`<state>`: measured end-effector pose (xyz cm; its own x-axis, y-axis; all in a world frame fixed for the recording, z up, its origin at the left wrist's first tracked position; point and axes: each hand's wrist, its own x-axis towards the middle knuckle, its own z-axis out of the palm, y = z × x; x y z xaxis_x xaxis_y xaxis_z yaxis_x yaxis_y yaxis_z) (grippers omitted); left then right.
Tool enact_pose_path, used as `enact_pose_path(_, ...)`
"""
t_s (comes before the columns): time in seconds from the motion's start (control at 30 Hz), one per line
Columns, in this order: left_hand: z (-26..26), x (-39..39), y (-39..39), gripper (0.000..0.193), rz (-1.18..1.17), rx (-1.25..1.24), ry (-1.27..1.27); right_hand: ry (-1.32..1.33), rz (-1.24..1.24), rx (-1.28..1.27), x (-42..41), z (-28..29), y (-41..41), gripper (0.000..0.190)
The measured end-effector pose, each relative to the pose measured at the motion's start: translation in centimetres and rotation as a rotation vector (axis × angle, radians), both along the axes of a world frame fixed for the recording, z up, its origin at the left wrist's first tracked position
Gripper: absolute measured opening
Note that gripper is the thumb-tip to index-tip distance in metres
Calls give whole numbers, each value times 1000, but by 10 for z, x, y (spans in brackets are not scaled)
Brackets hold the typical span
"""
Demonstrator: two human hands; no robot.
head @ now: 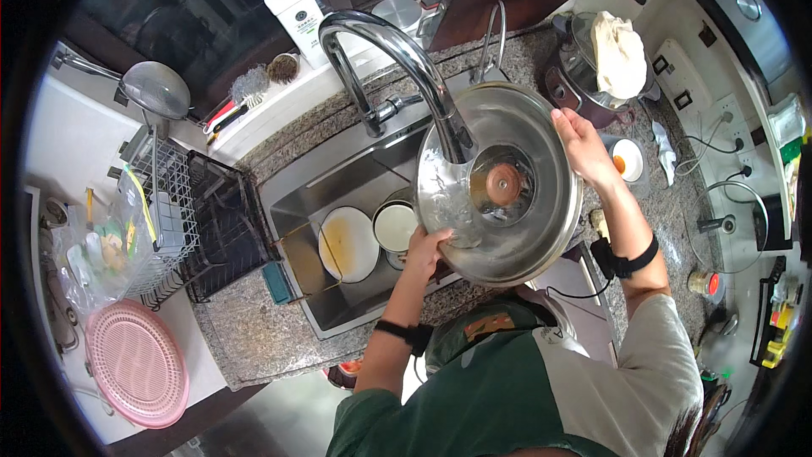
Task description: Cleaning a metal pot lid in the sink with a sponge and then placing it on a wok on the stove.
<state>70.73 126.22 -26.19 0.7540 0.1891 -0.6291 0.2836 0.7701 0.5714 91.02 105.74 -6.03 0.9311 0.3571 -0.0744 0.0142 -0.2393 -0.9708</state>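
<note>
Both my hands hold a large round pot lid tilted over the right part of the sink. My left hand grips its lower left rim, and my right hand grips the upper right rim. A brown round knob or fitting shows at the lid's centre. Above the lid's left side ends the chrome faucet, and water runs over the surface there. In the steel sink lie a white plate with yellowish liquid and a pale round bowl or pot beside it, partly hidden by the lid.
A teal sponge sits at the sink's left edge near a black dish rack. A pink plastic basket lies further left. A white pump bottle stands behind. At right are a dark red cooker and a white cup.
</note>
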Motion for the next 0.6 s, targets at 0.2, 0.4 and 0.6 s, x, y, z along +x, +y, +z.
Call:
enact_pose_path(0.2,0,80,-35,40,-137,554,203,-365,-119,-207,-34,34,-3,36)
enact_pose_path(0.4,-21,109,-18,35,313,309,5,-469,-302,-81,-16,-16,-42,36)
enact_pose_path(0.6,23,85,48,17,526,644,-250,-324,-525,-73,-17,-113,-35,38)
